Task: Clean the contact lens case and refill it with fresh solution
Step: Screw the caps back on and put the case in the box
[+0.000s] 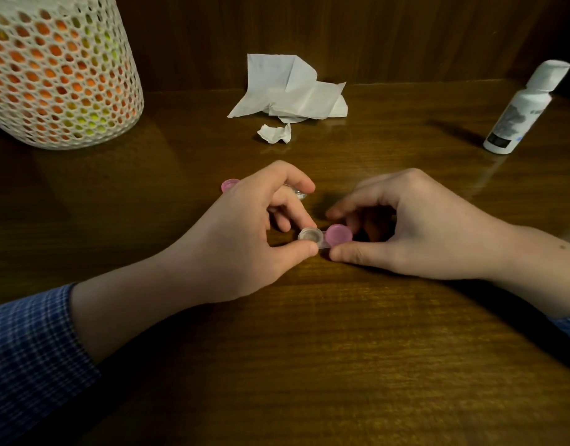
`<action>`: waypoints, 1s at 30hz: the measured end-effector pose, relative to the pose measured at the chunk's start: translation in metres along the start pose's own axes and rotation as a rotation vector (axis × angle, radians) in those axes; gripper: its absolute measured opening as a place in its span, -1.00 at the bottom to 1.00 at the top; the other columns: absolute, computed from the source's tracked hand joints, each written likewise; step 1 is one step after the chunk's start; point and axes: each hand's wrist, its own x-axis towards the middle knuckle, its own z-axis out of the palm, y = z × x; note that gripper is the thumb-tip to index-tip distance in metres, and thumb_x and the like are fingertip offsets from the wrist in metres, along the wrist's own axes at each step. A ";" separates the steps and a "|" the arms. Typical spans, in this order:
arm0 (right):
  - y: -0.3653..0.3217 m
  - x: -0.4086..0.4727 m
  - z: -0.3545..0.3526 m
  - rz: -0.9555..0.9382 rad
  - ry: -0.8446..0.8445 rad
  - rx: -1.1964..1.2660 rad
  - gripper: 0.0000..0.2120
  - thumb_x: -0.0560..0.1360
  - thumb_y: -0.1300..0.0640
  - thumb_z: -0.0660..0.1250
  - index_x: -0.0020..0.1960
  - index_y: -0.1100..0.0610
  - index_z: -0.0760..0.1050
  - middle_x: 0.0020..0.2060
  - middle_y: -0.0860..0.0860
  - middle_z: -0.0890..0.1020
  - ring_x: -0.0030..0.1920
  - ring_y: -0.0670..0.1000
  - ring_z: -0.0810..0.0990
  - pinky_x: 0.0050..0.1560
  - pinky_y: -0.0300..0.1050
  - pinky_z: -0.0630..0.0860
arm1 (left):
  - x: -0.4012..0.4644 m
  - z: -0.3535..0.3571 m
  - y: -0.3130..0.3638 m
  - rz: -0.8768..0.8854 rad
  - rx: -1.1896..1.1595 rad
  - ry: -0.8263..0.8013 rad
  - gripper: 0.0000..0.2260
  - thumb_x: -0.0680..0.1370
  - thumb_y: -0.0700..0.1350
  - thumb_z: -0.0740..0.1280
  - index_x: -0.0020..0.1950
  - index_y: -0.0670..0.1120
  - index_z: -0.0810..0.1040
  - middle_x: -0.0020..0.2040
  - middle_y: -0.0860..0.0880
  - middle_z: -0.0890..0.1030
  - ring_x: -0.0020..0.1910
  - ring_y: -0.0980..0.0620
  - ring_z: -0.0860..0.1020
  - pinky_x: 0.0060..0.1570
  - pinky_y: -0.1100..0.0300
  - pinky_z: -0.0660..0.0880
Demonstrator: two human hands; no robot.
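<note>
Lens case point(322, 240) flat, long axis left-right.

One head-worn camera looks forward and down, close over the wooden table point(309, 349).

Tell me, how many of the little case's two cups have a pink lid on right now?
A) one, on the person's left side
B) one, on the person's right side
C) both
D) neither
B: on the case, the right cup wears a pink lid, while the left cup is open, and a second pink lid lies on the table behind the left hand.
</note>
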 end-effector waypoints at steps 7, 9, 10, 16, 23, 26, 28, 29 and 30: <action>-0.003 0.000 -0.001 -0.003 -0.010 0.016 -0.68 0.39 -0.20 0.43 0.05 -0.06 0.73 -0.15 -0.17 0.67 -0.12 -0.13 0.65 -0.16 -0.18 0.58 | 0.000 0.000 0.001 -0.020 -0.042 0.010 -0.51 0.43 -0.07 0.57 0.30 -0.02 0.50 -0.07 0.15 0.71 -0.05 0.18 0.66 -0.07 0.25 0.59; -0.004 0.000 0.002 0.006 0.018 0.008 -0.69 0.37 -0.22 0.44 -0.02 -0.07 0.73 -0.19 -0.18 0.68 -0.16 -0.13 0.65 -0.21 -0.20 0.58 | 0.000 0.000 0.001 -0.032 -0.063 0.010 -0.52 0.42 -0.09 0.58 0.28 -0.03 0.50 -0.07 0.13 0.71 -0.04 0.17 0.67 -0.03 0.15 0.64; -0.004 0.001 0.003 0.012 0.038 0.007 -0.69 0.36 -0.24 0.44 -0.06 -0.07 0.73 -0.22 -0.18 0.68 -0.18 -0.13 0.65 -0.24 -0.21 0.57 | 0.000 0.000 0.001 -0.035 -0.075 0.009 -0.53 0.42 -0.10 0.58 0.28 -0.04 0.50 -0.07 0.12 0.72 -0.04 0.16 0.68 -0.03 0.13 0.64; -0.001 0.002 0.006 0.029 0.071 0.017 -0.64 0.31 -0.32 0.45 -0.08 -0.07 0.70 -0.32 -0.16 0.66 -0.25 -0.19 0.63 -0.39 -0.38 0.45 | 0.000 0.000 0.001 -0.039 -0.103 0.001 -0.53 0.42 -0.13 0.58 0.26 -0.07 0.50 -0.08 0.09 0.72 -0.06 0.15 0.69 -0.03 0.11 0.65; -0.001 0.003 -0.001 -0.030 -0.033 0.022 -0.70 0.42 -0.19 0.43 0.07 -0.08 0.72 -0.17 -0.17 0.70 -0.18 -0.08 0.66 -0.25 -0.18 0.57 | 0.000 0.000 0.000 -0.035 -0.105 -0.005 -0.50 0.42 -0.13 0.58 0.29 -0.08 0.49 -0.07 0.09 0.72 -0.05 0.15 0.68 -0.03 0.11 0.65; -0.002 0.003 0.003 -0.020 0.026 0.016 -0.71 0.39 -0.23 0.45 -0.05 -0.06 0.73 -0.26 -0.14 0.70 -0.24 -0.11 0.66 -0.29 -0.19 0.57 | 0.000 0.000 0.001 -0.043 -0.111 0.002 -0.52 0.42 -0.13 0.58 0.27 -0.08 0.50 -0.07 0.09 0.72 -0.05 0.14 0.69 -0.01 0.08 0.65; -0.002 0.003 0.005 -0.009 0.057 -0.009 -0.69 0.36 -0.27 0.45 -0.13 -0.05 0.71 -0.32 -0.12 0.69 -0.29 -0.10 0.64 -0.35 -0.23 0.53 | -0.001 0.000 0.001 -0.049 -0.118 0.005 -0.53 0.42 -0.14 0.58 0.26 -0.08 0.50 -0.08 0.08 0.72 -0.05 0.14 0.69 -0.01 0.07 0.65; -0.002 0.003 0.006 -0.005 0.069 -0.022 -0.67 0.36 -0.30 0.44 -0.16 -0.05 0.70 -0.36 -0.12 0.67 -0.31 -0.10 0.63 -0.38 -0.25 0.50 | -0.001 0.000 0.001 -0.049 -0.118 0.006 -0.53 0.42 -0.14 0.58 0.26 -0.09 0.51 -0.08 0.08 0.72 -0.05 0.13 0.69 -0.01 0.07 0.65; -0.002 0.003 0.007 0.002 0.079 -0.034 -0.66 0.35 -0.32 0.44 -0.18 -0.04 0.69 -0.39 -0.12 0.64 -0.32 -0.10 0.62 -0.40 -0.28 0.47 | -0.001 0.001 0.001 -0.048 -0.116 0.007 -0.53 0.42 -0.14 0.58 0.26 -0.10 0.51 -0.08 0.07 0.72 -0.05 0.13 0.69 -0.01 0.07 0.65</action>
